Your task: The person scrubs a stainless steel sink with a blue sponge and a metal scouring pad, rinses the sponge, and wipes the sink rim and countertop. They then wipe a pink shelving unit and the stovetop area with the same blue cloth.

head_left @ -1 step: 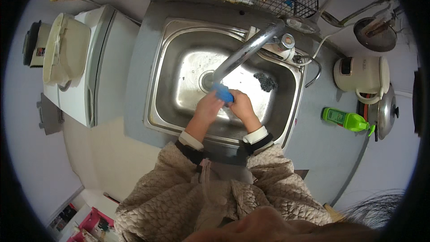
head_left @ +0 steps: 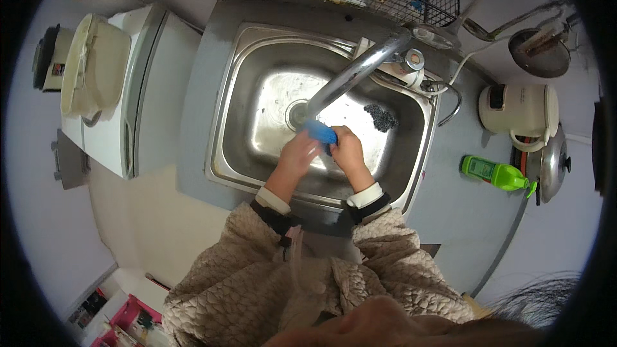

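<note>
Holding blue item (head_left: pixel 322 132) by right end in curled right hand (head_left: pixel 348 153); touched left end with left hand (head_left: pixel 298 154), too blurred to tell grip. Ran lengthwise left-right, between drain (head_left: pixel 295 115) and near edge of sink (head_left: pixel 249 144).

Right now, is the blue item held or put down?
Held: the right hand grips the right end of the blue item over the sink, with the blurred left hand against it.

blue item (head_left: pixel 320 132) | partly hidden, kind unclear | held in both hands (head_left: pixel 348 152) | above sink basin (head_left: pixel 240 122)
</note>
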Tool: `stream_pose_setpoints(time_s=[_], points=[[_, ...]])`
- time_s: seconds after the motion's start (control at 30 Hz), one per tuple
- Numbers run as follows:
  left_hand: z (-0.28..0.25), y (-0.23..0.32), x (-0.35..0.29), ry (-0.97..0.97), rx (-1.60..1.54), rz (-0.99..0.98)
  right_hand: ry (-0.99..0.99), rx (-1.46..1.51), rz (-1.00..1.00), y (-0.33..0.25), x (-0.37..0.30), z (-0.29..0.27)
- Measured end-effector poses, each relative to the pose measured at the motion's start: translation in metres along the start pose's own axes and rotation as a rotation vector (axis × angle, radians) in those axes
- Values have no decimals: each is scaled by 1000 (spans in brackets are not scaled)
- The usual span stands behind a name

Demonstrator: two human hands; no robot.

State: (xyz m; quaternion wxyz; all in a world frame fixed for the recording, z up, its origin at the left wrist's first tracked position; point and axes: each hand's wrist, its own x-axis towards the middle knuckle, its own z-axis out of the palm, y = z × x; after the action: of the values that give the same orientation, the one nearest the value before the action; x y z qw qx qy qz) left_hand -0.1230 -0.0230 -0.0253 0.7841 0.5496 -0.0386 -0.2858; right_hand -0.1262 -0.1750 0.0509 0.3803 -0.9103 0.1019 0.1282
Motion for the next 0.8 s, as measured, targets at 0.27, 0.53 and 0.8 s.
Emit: stream_pose_setpoints(time_s=[0.27,0.53,0.8], points=[[33,19,7,-19,-946,-545,-85,286,-418,-16,-56,-19],[72,43,-20,115,-825,-398,24,1019,24,10,-50,-34],[88,68,-29,-4,-551,-401,-199,549,-262,0,-42,-37]])
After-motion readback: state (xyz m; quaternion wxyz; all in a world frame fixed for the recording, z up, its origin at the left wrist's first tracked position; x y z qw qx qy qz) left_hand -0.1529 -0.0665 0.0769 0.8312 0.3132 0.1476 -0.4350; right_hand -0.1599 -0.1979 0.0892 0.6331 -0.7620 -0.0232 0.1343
